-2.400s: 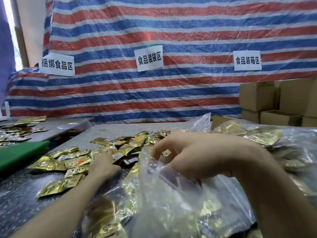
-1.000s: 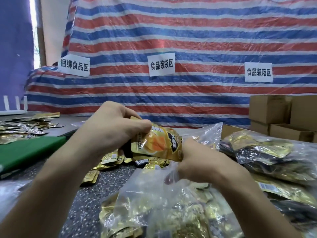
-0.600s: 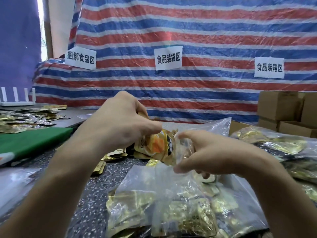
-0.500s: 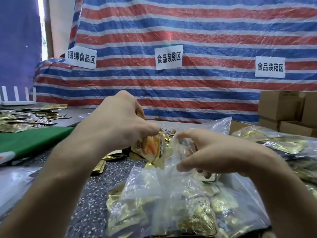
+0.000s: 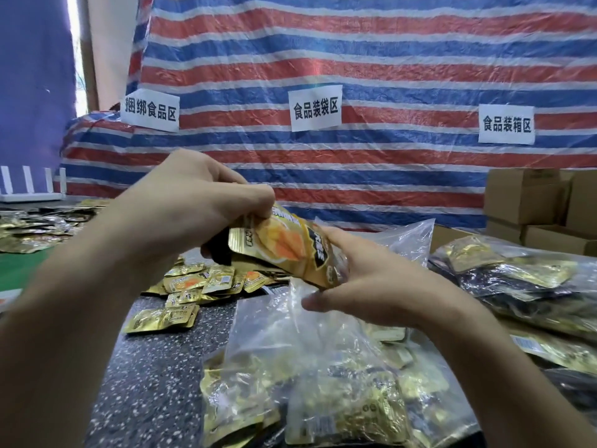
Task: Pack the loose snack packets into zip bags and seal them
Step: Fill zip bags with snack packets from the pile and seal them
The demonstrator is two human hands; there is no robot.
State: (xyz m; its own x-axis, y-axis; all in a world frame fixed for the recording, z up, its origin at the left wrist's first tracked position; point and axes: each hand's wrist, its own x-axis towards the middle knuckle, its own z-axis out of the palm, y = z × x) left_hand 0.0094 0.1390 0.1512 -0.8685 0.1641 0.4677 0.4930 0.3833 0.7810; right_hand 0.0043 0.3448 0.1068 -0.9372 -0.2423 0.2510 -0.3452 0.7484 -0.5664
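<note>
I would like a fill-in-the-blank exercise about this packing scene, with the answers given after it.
The left hand grips a ___ snack packet.
The zip bag is ___, not sealed.
___ paper signs hang on the striped tarp.
The cardboard boxes stand on the ___ side.
Answers: gold, open, three, right.

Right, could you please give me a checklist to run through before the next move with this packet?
1. Grip on packet: ok. The left hand grips the top of the gold foil snack packet.
2. Bag mouth open: ok. The right hand holds the clear plastic zip bag open around the packet's lower end.
3. Packet fully inside: not ok. Most of it sticks out.
4. Room in bag: ok. Its upper part looks unfilled.
5. Zip strip free of packets: cannot tell.
6. All packets packed: not ok. Several loose gold packets lie on the dark speckled table.
</note>
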